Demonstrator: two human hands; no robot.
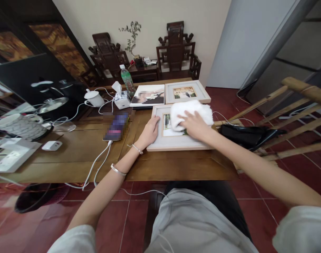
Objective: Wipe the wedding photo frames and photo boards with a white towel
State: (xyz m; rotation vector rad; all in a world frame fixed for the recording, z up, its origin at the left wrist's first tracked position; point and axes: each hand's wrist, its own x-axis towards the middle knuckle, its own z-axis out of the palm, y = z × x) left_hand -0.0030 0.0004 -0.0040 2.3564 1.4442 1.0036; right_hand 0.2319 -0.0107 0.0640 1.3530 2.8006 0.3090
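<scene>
A light wooden picture frame (157, 140) with a pale mat lies flat on the wooden table in front of me. My left hand (151, 130) grips its left edge, thumb and fingers along the rim. With my right hand (193, 123) I press a fluffy white cloth (193, 109) onto the frame's face; the cloth hides the upper right part of the picture. Just behind lie a second framed picture (202, 92) and a white-edged photo panel (151, 94), side by side.
Left of the frame lies a phone (116, 127) on a charging cable. Farther left are a tissue box (122, 101), a bottle (127, 79), a lidded cup (94, 98), a kettle (20, 125) and a power strip (14, 154). A bamboo chair (294, 109) stands at right.
</scene>
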